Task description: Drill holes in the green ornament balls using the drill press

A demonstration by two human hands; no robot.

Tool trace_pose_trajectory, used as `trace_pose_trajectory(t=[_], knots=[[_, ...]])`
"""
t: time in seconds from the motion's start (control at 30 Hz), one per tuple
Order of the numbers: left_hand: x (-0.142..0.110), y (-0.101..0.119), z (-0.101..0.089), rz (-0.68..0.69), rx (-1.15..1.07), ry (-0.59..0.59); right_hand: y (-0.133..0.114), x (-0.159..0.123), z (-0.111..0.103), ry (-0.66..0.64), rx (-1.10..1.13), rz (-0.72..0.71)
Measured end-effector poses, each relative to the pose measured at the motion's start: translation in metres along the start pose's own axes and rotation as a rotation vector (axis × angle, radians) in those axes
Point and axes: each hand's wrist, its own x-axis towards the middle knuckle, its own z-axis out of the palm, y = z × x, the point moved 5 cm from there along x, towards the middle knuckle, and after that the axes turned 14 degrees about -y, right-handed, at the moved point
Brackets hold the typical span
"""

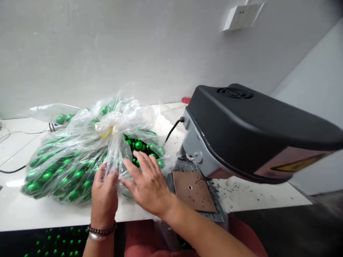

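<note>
A large clear plastic bag [57, 162] full of shiny green balls [77, 174] lies on the white table. Its gathered neck is knotted, with a yellow tie [107, 132] around it. My left hand [105, 189] has its fingers closed on loose plastic hanging from the knot. My right hand [146, 180] is at the bag's right side with its fingers spread, touching the plastic beside an opening. Green balls show uncovered in that opening, just beyond the fingertips.
To the right stands a bench machine with a black housing [249, 121] overhanging the table. A brown board [194, 191] with a hole lies on its base. Dark chips litter the white table [246, 194]. Green balls [59, 242] sit below the front edge. A black cable [173, 129] runs behind.
</note>
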Motion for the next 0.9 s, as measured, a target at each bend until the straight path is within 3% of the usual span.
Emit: trace_pose_trajectory(t=[0.1,0.2,0.27,0.37,0.4,0.47,0.53,0.67,0.83,0.9], knots=[[-0.011,-0.002,0.000,-0.029,0.279,0.028,0.016,-0.048,0.017,-0.053,-0.040,0.003],[-0.024,-0.005,0.014,0.015,0.657,0.004,0.022,-0.078,0.039,-0.128,-0.035,-0.002],[-0.035,0.003,0.024,0.112,0.779,0.074,0.024,-0.088,0.048,-0.129,-0.025,-0.011],[-0.048,0.035,0.043,0.368,0.800,0.225,0.025,-0.096,0.048,-0.085,-0.013,-0.019],[-0.048,0.045,0.052,0.448,0.777,0.210,0.026,-0.098,0.045,-0.065,-0.009,-0.024],[-0.037,0.057,0.078,0.526,0.744,0.022,0.027,-0.104,0.036,-0.028,0.000,-0.042],[-0.019,0.055,0.100,0.435,0.803,-0.079,0.029,-0.114,0.027,0.002,0.011,-0.068],[0.008,0.027,0.133,0.186,1.039,-0.237,0.036,-0.138,0.011,0.063,0.009,-0.123],[0.003,0.002,0.138,-0.071,1.114,-0.326,0.050,-0.154,0.003,0.081,0.004,-0.113],[-0.001,0.000,0.135,-0.116,1.093,-0.365,0.050,-0.155,0.000,0.077,0.001,-0.099]])
